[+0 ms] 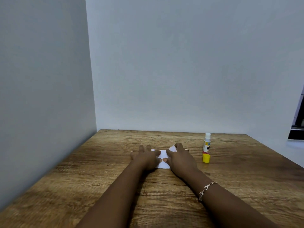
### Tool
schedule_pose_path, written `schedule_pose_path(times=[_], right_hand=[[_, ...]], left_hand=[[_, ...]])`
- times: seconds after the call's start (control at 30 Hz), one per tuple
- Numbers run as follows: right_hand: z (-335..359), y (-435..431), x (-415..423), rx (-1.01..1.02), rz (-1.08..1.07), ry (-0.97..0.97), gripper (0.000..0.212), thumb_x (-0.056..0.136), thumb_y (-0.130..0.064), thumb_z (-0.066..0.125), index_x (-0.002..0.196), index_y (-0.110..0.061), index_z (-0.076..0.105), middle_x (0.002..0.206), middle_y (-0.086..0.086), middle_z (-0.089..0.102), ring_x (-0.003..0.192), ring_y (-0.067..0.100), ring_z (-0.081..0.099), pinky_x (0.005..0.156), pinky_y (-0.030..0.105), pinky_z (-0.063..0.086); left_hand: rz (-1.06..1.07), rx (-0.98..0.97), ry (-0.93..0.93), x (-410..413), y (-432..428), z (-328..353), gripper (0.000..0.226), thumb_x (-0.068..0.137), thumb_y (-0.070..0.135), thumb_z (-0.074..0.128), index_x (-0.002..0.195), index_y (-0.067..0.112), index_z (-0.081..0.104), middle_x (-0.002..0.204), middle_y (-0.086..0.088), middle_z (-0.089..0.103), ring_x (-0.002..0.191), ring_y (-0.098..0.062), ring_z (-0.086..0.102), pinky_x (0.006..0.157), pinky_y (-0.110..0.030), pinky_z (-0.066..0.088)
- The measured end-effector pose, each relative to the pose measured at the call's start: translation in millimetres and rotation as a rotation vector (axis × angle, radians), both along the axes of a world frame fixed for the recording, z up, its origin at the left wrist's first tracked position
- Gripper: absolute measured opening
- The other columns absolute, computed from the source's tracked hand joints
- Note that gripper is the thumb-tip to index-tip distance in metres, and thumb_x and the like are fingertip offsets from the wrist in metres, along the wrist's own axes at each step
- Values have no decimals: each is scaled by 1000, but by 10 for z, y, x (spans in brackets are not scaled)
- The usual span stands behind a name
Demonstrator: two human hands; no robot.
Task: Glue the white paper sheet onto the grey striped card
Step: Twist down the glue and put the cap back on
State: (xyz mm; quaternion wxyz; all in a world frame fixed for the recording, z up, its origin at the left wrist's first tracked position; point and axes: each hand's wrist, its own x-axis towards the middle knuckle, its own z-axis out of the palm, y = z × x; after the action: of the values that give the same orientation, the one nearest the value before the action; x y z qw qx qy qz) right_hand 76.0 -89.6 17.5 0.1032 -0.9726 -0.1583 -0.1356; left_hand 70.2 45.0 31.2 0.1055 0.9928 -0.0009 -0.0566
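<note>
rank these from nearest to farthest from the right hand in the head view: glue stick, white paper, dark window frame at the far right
1. white paper: directly under the right hand, which presses on it with the left hand.
2. glue stick: upright on the wooden table, just to the hand's right, not touching it.
3. dark window frame: far right, beyond the table's edge.
</note>
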Motion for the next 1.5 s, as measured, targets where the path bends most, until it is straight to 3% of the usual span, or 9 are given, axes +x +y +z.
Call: schedule_pose_path(times=[0.17,0.37,0.53,0.7,0.93,1.13,1.27,1.37,1.5], right_hand=[[-12,12,-35,-126,-43,16,41,95,-38,35,120,-11,53,143,13,28,130,37,27,96,44,40],[83,-83,-169,-165,-78,-73,42,92,-41,41,113,-9,59,127,13,44,122,33,38,92,41,41],[354,-537,-245,333,57,-300,16,84,-22,59,97,-14,65,97,5,62,95,22,54,73,27,35],[462,-1004,-191,753,-98,-439,9,76,-2,63,79,-10,65,82,8,65,75,20,54,67,29,36],[274,-1332,7,1205,-97,62,43,74,19,54,115,7,53,97,18,56,92,29,54,68,27,46],[165,-1202,174,1242,47,233,43,79,16,53,121,9,48,113,23,57,100,29,55,76,33,48],[123,-1143,264,1162,84,193,33,81,12,55,113,9,54,96,15,62,88,23,56,67,20,49],[84,-1120,319,1072,67,148,22,81,8,58,102,9,59,83,11,62,82,23,55,72,30,45],[130,-1095,325,1116,65,68,18,80,7,59,98,4,59,95,19,64,89,26,58,81,37,47]], left_hand=[[-22,74,28,-5,-26,-89,57,97,48,15,149,27,3,159,-4,-9,145,-30,-17,112,-58,-12],[0,99,-14,-25,-23,-140,59,96,49,12,149,24,1,159,-6,-8,145,-27,-16,112,-57,-16],[-72,14,-215,-98,-64,-94,62,94,56,16,147,23,21,159,-10,10,147,-26,1,115,-53,-10],[-204,-192,-375,-194,-186,-17,57,96,50,24,144,19,29,155,-6,26,146,-19,14,118,-40,-2],[-251,-352,-386,-214,-263,18,56,96,47,29,145,19,28,154,-3,30,143,-14,22,119,-35,0],[-258,-435,-401,-233,-305,49,54,96,44,32,144,18,31,152,-1,34,143,-15,21,118,-32,2],[-261,-467,-407,-245,-344,61,53,96,44,34,143,19,33,152,0,34,143,-17,19,117,-33,6],[-265,-485,-411,-228,-379,61,52,96,43,35,143,19,34,152,1,35,143,-19,19,117,-34,6],[-256,-537,-416,-210,-401,75,51,96,42,37,142,19,36,150,1,37,144,-21,19,119,-39,8]])
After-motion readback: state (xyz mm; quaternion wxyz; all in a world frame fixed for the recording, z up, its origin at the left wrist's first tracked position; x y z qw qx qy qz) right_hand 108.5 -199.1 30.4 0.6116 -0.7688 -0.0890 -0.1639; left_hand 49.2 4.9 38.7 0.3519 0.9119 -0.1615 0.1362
